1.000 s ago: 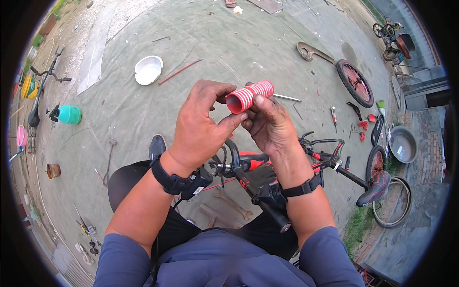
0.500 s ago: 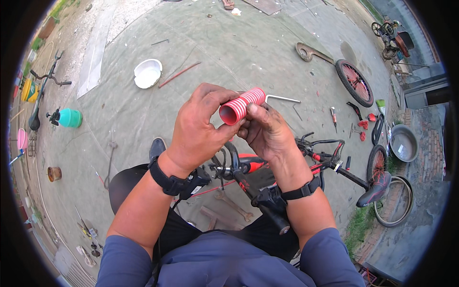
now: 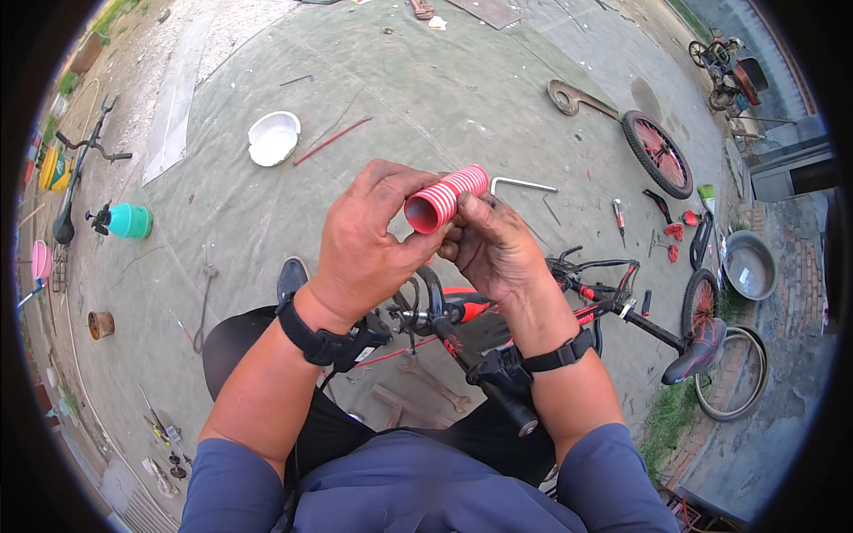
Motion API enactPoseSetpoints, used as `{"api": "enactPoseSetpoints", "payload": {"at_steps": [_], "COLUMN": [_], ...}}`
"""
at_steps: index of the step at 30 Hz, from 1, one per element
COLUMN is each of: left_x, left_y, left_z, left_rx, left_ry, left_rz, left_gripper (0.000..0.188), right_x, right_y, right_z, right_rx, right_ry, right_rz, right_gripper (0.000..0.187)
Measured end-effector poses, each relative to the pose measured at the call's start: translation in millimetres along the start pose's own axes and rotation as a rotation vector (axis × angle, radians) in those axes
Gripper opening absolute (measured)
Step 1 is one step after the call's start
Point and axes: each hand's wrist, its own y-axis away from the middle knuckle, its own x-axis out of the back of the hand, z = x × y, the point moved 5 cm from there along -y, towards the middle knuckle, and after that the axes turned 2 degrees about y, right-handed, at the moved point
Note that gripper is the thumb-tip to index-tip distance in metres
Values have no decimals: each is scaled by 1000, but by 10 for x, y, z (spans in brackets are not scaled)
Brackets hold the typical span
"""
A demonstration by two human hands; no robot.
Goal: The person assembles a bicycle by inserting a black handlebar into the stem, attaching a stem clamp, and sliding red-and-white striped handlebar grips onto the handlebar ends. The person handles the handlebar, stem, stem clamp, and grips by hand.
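Between my two hands is a short red tube with white rings [image 3: 450,197], its hollow near end facing me and tilted up to the right. My left hand [image 3: 369,226] grips its near end between thumb and fingers. The thumb and fingertips of my right hand [image 3: 493,240] press on its right side and underside. Dark smudges cover the fingers of both hands. Beneath them a black and red bicycle frame [image 3: 586,313] lies across the ground, its handlebar end close to my lap. A black grip [image 3: 515,407] on it points toward me.
An L-shaped hex key [image 3: 526,185] lies just beyond my right hand. Farther out are a white bowl [image 3: 274,139], a red rod [image 3: 333,141], a large wrench [image 3: 569,96] and a bicycle wheel [image 3: 657,154]. A grey basin [image 3: 751,265] and a teal sprayer [image 3: 130,220] stand at the sides.
The striped tube and both hands have shifted very slightly left. Both hands keep their hold on it.
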Motion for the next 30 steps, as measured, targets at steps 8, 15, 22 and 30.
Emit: {"api": "enactPoseSetpoints", "payload": {"at_steps": [8, 15, 22, 30], "left_x": [0, -7, -1, 23], "left_y": [18, 27, 0, -42], "left_z": [-31, -25, 4, 41], "left_rx": [81, 133, 91, 27], "left_ry": [90, 127, 105, 65], "left_rz": [4, -11, -62, -82], "left_gripper": [39, 40, 40, 42], "right_x": [1, 32, 27, -13], "right_y": [3, 13, 17, 5], "right_z": [2, -8, -27, -40], "right_rx": [-21, -9, -13, 38], "right_ry": [-44, -22, -79, -60], "right_rz": [-25, 2, -61, -70], "right_gripper": [46, 55, 61, 69]}}
